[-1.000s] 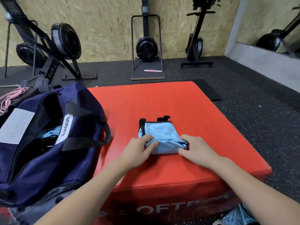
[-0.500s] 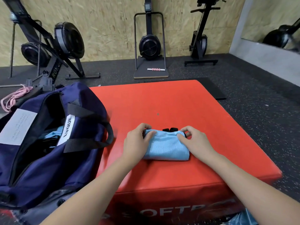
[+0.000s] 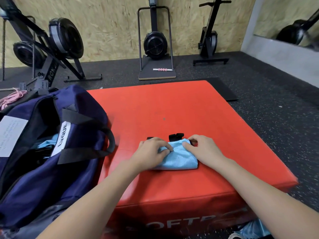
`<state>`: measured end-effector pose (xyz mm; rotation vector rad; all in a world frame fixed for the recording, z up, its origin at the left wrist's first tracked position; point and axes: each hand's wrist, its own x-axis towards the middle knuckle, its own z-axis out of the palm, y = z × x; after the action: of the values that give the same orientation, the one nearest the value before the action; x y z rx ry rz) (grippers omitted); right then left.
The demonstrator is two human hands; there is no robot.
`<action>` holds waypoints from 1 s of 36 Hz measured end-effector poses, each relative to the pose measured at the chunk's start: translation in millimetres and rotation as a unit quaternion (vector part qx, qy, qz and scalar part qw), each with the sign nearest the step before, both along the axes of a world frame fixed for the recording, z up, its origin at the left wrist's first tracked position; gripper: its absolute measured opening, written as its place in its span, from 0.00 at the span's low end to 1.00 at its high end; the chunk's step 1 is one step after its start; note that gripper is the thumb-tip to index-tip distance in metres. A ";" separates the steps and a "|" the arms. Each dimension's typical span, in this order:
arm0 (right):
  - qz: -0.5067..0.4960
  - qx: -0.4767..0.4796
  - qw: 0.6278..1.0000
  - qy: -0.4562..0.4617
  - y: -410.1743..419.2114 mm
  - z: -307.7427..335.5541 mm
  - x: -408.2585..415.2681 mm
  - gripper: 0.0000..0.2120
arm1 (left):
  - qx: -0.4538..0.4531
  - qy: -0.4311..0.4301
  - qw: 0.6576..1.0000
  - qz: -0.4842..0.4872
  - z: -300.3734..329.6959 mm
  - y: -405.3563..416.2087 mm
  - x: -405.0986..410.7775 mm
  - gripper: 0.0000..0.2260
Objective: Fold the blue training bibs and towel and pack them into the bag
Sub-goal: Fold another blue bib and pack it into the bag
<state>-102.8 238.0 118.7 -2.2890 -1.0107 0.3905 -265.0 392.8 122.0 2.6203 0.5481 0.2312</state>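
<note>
Hands on the cloth — we see the left hand (image 3: 151, 151) and right hand (image 3: 203, 149) both pinching the folded blue bib (image 3: 179, 159), fingers curled into its top edge. It lies on the red soft box (image 3: 172, 109), just right of the open navy bag (image 3: 51, 152) — more blue fabric (image 3: 48, 143) shows inside.

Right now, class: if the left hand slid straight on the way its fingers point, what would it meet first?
The left hand points rightward across the folded blue bib, so it would probably meet the right hand first; the gap between their fingertips looks small.
</note>
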 end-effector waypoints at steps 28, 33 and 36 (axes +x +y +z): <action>0.020 0.087 0.933 0.349 1.4 19.7 -20.9 0.16 | -0.238 -0.076 0.965 0.081 28.6 -0.3 -15.3 0.13; 0.050 0.130 0.918 0.370 -4.1 25.8 -21.0 0.17 | -0.442 -0.070 0.894 0.034 28.8 3.7 -24.4 0.09; 0.044 0.131 0.911 0.388 -8.7 27.5 -23.0 0.15 | -0.441 -0.075 0.894 0.031 25.1 0.3 -27.6 0.07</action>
<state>-125.8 229.3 146.2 -1.6075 -0.6878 1.0322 -292.6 393.1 147.1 1.6878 0.5189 0.1494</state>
